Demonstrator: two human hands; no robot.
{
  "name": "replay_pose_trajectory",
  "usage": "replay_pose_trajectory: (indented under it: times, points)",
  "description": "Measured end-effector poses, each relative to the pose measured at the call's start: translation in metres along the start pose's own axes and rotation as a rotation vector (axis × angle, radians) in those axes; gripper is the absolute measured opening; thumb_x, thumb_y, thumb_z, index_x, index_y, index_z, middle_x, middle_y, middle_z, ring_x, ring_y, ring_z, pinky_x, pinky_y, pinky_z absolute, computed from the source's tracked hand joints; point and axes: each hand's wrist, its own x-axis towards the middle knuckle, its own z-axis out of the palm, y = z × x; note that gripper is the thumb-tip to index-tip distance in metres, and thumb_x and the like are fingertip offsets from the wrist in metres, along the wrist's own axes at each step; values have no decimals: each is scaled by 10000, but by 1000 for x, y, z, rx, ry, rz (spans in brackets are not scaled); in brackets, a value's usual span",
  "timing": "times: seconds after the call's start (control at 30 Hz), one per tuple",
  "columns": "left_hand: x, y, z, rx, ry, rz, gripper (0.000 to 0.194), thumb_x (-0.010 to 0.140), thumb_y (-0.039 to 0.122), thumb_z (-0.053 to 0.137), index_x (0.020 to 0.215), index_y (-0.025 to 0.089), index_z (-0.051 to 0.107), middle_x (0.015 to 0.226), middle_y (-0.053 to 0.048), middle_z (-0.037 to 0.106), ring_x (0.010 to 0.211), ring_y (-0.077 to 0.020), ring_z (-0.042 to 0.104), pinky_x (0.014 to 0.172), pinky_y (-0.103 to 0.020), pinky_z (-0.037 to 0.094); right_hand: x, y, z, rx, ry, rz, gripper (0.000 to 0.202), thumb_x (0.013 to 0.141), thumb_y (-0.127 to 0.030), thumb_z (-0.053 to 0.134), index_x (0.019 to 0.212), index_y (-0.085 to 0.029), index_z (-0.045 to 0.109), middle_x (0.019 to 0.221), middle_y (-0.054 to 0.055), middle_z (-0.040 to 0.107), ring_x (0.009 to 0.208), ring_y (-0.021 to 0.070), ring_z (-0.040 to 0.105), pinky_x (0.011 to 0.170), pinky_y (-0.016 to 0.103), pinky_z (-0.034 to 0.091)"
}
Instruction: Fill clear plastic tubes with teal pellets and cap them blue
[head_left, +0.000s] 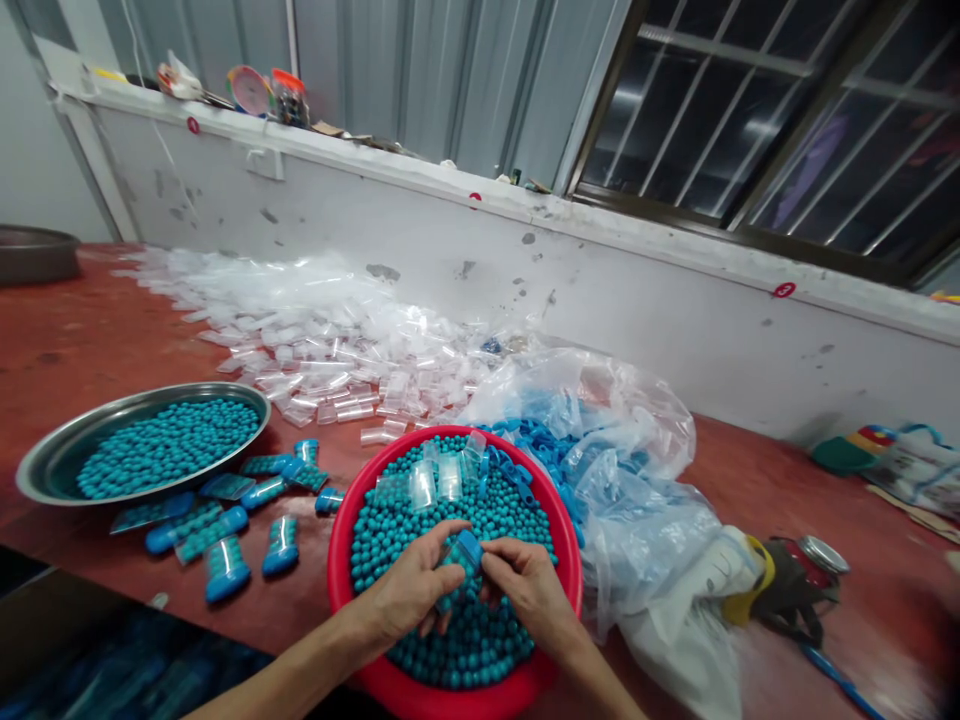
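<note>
Over a red basin (pixel 343 560) full of small teal balls (pixel 442 650), my left hand (pixel 412 580) is closed around a clear plastic bottle (pixel 459 562) with teal balls inside. My right hand (pixel 525 580) pinches the blue cap (pixel 470 546) at the bottle's upper end. Whether the cap is fully seated I cannot tell. Clear empty containers (pixel 422 484) and several blue caps (pixel 514 477) lie on the balls at the basin's far side. To the left, filled bottles with blue caps (pixel 225 568) are scattered on the red table.
A metal tray (pixel 45 482) of teal balls stands at left. Behind spreads a heap of clear empty containers (pixel 352 370). Right of the basin sits a plastic bag (pixel 637 540) with blue caps, near a dark object with a silver lid (pixel 823 553). A wall (pixel 585 290) borders the table.
</note>
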Motion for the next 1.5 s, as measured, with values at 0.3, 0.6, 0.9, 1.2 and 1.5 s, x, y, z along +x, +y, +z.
replay_pose_trajectory:
  times: [0.3, 0.6, 0.9, 1.2, 1.5]
  points:
    - [2, -5, 6, 45, 114, 78, 271, 707, 260, 470, 961, 182, 413, 501, 123, 355, 269, -12, 300, 268, -127, 287, -4, -16, -5, -314, -86, -252, 277, 843, -285, 424, 745, -195, 667, 535, -32, 482, 524, 103, 444, 533, 203, 348]
    - [-2, -5, -2, 100, -28, 20, 297, 741, 350, 453, 983, 202, 365, 574, 89, 454, 293, -36, 408, 281, -132, 316, 4, -4, -13, 300, -61, 49, 330, 649, -301, 631, 956, -182, 614, 748, -13, 533, 507, 87, 486, 494, 237, 425]
    - [-6, -4, 9, 131, 167, 57, 430, 764, 292, 435, 1172, 203, 332, 662, 59, 494, 364, -52, 395, 343, -172, 339, -5, -5, 7, -123, -19, -77, 495, 775, -347, 511, 1240, -186, 456, 1069, 64, 589, 894, 212, 559, 796, 344, 445]
    - [1, -10, 10, 74, 182, 254, 293, 725, 231, 504, 1012, 172, 512, 834, 3, 593, 815, -160, 522, 766, -249, 398, -13, -7, 34, -590, 65, -213, 816, 602, -301, 649, 1301, -99, 280, 1206, 187, 457, 1077, 297, 480, 877, 407, 415]
    - [1, -8, 16, 124, 272, 198, 183, 700, 207, 498, 874, 168, 540, 702, 24, 552, 703, -145, 501, 646, -223, 391, -12, -1, 51, -707, 196, -279, 689, 602, -336, 622, 1201, -113, 361, 922, 120, 536, 724, 249, 589, 597, 353, 491]
